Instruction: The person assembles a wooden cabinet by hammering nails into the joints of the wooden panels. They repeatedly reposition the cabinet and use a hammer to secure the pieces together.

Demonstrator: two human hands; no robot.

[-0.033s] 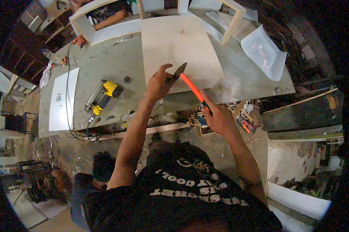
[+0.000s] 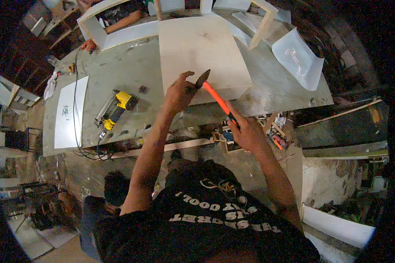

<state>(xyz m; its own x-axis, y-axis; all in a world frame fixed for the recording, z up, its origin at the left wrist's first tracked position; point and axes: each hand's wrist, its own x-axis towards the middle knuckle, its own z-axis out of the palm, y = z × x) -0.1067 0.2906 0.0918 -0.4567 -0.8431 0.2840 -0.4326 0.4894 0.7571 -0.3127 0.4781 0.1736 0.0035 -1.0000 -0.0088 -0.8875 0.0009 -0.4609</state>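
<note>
Clock bearings taken from the hammer's head, twelve being the far side of the bench. Right hand (image 2: pixel 249 135), between four and five o'clock, closes around the black grip of a hammer with a bright orange handle (image 2: pixel 216 99); handle slants up toward ten. Dark metal head (image 2: pixel 202 79) sits over the near end of a pale wooden box-like piece (image 2: pixel 197 48), contact with the surface unclear. Left hand (image 2: pixel 178 94) at eight o'clock, just beside the head, one finger reaching out, the others bent in; cannot tell whether they pinch anything. Wooden piece lies on a grey-green workbench (image 2: pixel 118 65), its far end by a white-panelled wooden frame (image 2: pixel 132 36), which runs across twelve. Between eight and nine: yellow-and-black nail gun (image 2: pixel 118 107), and beyond it a flat white board (image 2: pixel 68 122) crossed by a thin dark cable (image 2: pixel 75 83). Between two and three: curled, translucent white sheet (image 2: pixel 296 59). Co-worker's forearm (image 2: pixel 125 22) near ten. Another person in dark clothing (image 2: pixel 92 223) at seven, below bench level.
</note>
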